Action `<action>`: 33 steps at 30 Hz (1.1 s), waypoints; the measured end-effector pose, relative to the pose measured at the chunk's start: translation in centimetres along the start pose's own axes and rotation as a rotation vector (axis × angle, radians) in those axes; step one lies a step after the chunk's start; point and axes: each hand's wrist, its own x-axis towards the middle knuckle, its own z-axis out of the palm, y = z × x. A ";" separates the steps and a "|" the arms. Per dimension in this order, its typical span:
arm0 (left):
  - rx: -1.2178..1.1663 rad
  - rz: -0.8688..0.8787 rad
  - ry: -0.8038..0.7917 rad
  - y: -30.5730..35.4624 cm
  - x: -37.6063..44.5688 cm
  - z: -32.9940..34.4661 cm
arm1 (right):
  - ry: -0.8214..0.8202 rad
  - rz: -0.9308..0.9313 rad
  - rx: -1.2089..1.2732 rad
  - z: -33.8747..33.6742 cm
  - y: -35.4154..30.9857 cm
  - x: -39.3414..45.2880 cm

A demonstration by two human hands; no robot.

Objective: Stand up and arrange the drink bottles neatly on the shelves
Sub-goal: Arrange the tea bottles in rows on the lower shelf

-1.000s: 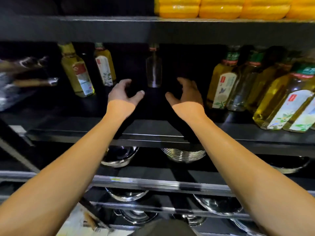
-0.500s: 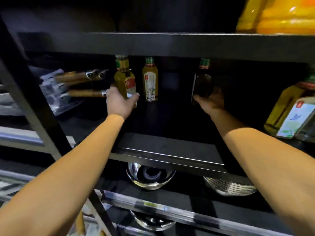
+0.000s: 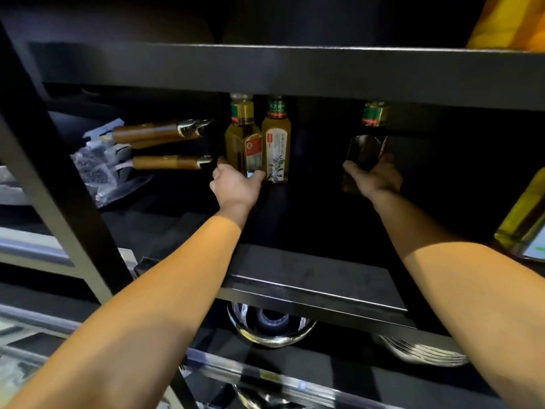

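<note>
Left hand [image 3: 236,187] grips the base of a yellow bottle with a red label [image 3: 244,140], fingers curled round it at the back of the dark shelf [image 3: 318,278]. Right beside it, touching or nearly so, stands a second yellow bottle with a white leaf-print label [image 3: 276,143]; green neck band carries Chinese characters, too small to read surely. Right hand [image 3: 374,177] wraps a dark bottle [image 3: 367,149] with green and red neck band, well apart to the right of the pair; its label is in shadow, unreadable. All three upright, caps partly hidden by the upper shelf edge [image 3: 295,72]. Left of the bottles: wooden-handled utensils [image 3: 159,134] lying on plastic-wrapped packs [image 3: 94,169], just beside the left hand. A black upright post [image 3: 59,184] crosses the left foreground. Far right edge: part of a large yellow oil bottle [image 3: 525,216]. Above right, a yellow container [image 3: 507,22]. Below the shelf, shiny steel bowls [image 3: 268,326] on a lower level.
</note>
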 end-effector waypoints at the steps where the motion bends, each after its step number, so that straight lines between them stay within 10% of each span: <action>1: -0.011 -0.014 -0.016 0.0 0.2 0.2 | -0.007 -0.005 0.015 0.0 0.1 -0.3; 21: 0.049 0.220 -0.337 2.7 -9.1 -0.2 | 0.067 -0.236 -0.006 -2.1 3.1 -12.0; 33: -0.154 0.247 -0.597 8.6 -22.1 2.6 | -0.014 -0.088 0.167 -15.0 11.6 -19.9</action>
